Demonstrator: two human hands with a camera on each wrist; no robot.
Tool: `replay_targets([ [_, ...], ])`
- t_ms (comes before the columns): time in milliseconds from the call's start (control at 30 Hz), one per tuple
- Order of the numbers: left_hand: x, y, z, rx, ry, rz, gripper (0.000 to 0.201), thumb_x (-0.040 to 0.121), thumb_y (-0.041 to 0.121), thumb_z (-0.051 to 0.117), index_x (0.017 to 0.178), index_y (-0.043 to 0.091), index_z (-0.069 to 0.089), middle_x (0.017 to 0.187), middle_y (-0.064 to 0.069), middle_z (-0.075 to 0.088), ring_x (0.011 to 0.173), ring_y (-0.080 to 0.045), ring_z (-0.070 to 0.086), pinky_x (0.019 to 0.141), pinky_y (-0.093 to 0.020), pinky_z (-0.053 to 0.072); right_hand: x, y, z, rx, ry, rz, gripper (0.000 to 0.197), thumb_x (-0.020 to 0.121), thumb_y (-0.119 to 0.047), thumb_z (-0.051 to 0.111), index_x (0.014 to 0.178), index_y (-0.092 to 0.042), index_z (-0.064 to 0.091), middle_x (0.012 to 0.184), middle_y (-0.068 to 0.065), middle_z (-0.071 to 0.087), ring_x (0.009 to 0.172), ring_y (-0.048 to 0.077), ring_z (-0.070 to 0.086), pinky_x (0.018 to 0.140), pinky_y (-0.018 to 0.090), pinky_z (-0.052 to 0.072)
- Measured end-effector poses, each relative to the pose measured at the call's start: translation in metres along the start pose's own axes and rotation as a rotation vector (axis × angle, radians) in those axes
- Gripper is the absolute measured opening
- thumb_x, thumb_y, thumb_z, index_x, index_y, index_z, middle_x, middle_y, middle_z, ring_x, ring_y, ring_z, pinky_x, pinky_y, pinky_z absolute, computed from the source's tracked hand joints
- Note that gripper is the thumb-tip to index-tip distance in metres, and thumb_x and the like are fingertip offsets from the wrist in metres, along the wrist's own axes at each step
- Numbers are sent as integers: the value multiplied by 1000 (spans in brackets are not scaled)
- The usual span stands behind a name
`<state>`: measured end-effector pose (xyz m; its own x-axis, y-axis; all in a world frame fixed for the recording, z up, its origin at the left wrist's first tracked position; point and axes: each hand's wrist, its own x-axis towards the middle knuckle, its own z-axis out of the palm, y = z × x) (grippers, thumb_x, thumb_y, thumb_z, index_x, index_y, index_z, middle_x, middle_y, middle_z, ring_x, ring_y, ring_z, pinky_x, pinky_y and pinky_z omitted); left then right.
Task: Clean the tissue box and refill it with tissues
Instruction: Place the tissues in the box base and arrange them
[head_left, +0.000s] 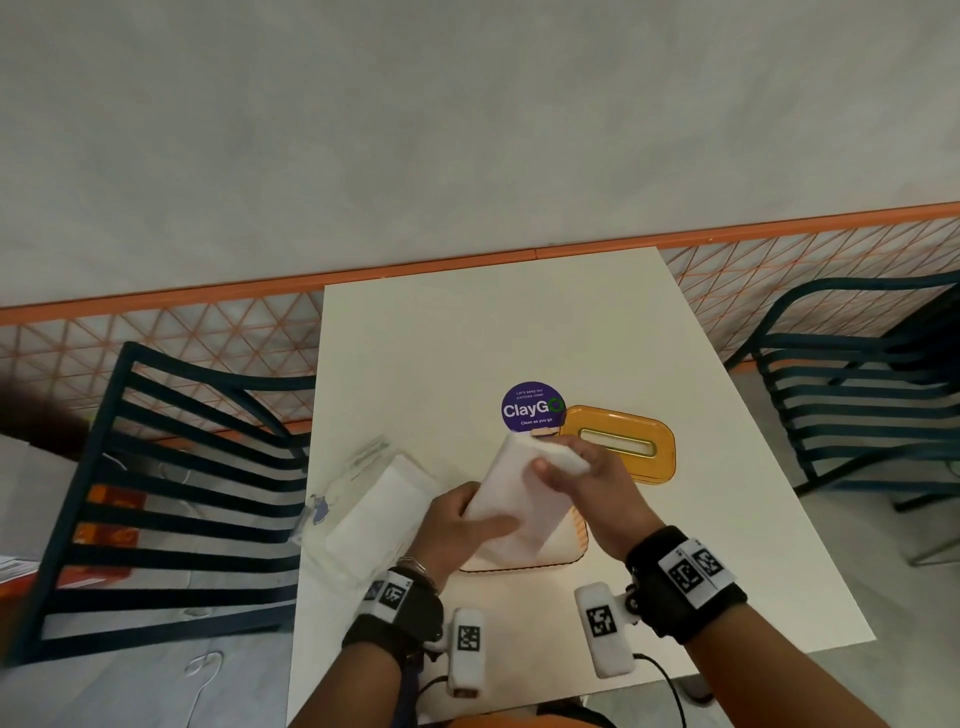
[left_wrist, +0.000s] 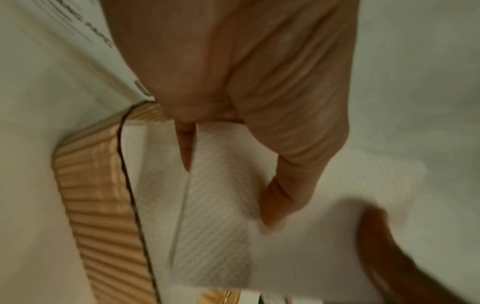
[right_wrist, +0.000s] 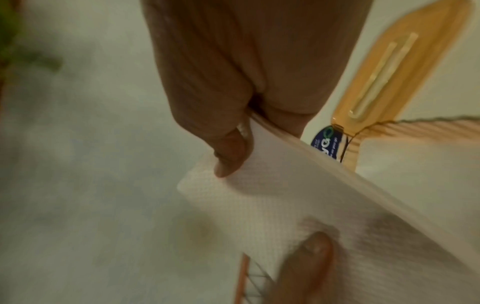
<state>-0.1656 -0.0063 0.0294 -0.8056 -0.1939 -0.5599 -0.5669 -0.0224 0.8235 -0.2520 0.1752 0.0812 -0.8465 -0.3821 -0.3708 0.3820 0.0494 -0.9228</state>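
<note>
Both hands hold a white stack of tissues (head_left: 519, 499) tilted over the ribbed orange tissue box base (head_left: 574, 540) near the table's front. My left hand (head_left: 457, 525) grips the stack's near end, thumb on top (left_wrist: 280, 197). My right hand (head_left: 587, 478) grips its far end, thumb on top (right_wrist: 231, 152). In the left wrist view the stack (left_wrist: 221, 216) sits partly inside the box wall (left_wrist: 98, 205). The amber lid (head_left: 618, 441) with its slot lies flat just beyond, also seen in the right wrist view (right_wrist: 389, 72).
An opened clear tissue pack (head_left: 374, 509) lies at the white table's (head_left: 519, 332) left edge. A purple ClayGo sticker (head_left: 532, 408) sits beside the lid. Dark slatted chairs stand left (head_left: 171, 493) and right (head_left: 857, 405). A wall runs behind the table.
</note>
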Motion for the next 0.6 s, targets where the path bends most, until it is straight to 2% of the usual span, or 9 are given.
replay_targets([
  [100,-3,-6,-11,-331,15,-80,39,75,14,88,111,10,75,110,-14,78,105,-35,73,97,-54,57,7,1,-13,113,56,102,22,87,-12,75,108,-8,73,106,12,76,93,27,71,82,41,59],
  [167,-5,-8,-12,-521,48,-115,34,83,6,79,116,5,73,114,-16,77,108,-34,73,99,-51,55,13,9,-21,-4,45,175,23,87,-11,76,109,-6,73,106,12,77,98,31,73,89,45,59],
  [200,-6,-9,-12,-557,69,-128,31,86,6,76,117,5,73,113,-15,77,107,-32,73,98,-49,55,16,16,-25,-96,37,207,21,86,-11,77,106,-7,73,103,11,78,97,31,73,88,44,59],
  [267,-6,-13,-13,-465,144,-148,25,87,8,76,112,7,75,106,-11,79,99,-29,75,88,-42,59,19,29,-29,-358,35,241,18,82,-16,81,98,-13,74,96,10,78,89,27,73,83,42,59],
  [333,-3,-20,-13,-197,237,-139,20,84,12,79,104,13,77,98,-5,81,90,-24,75,79,-37,60,21,42,-30,-619,52,255,18,79,-22,83,94,-17,73,90,6,76,85,24,70,81,41,58],
  [400,-1,-25,-12,45,290,-96,22,79,16,81,100,19,75,94,3,80,89,-17,75,84,-40,62,21,49,-28,-777,82,262,22,79,-23,81,97,-16,72,90,2,74,86,23,69,81,37,57],
  [467,0,-24,-10,213,310,-74,33,75,20,83,105,24,71,95,9,77,91,-14,73,86,-36,60,21,52,-25,-861,102,260,24,80,-21,79,101,-13,70,93,4,73,88,25,68,80,35,56],
  [533,-1,-22,-9,289,332,-67,48,74,21,85,117,23,65,103,5,74,96,-16,71,82,-27,55,21,54,-24,-911,112,254,25,82,-19,78,104,-12,70,98,8,73,88,26,68,80,35,56],
  [600,-2,-20,-7,307,355,-56,59,74,20,86,127,23,59,112,-1,72,101,-20,68,83,-25,52,22,53,-22,-967,114,251,28,84,-18,76,109,-11,70,104,8,72,88,22,64,77,29,51],
])
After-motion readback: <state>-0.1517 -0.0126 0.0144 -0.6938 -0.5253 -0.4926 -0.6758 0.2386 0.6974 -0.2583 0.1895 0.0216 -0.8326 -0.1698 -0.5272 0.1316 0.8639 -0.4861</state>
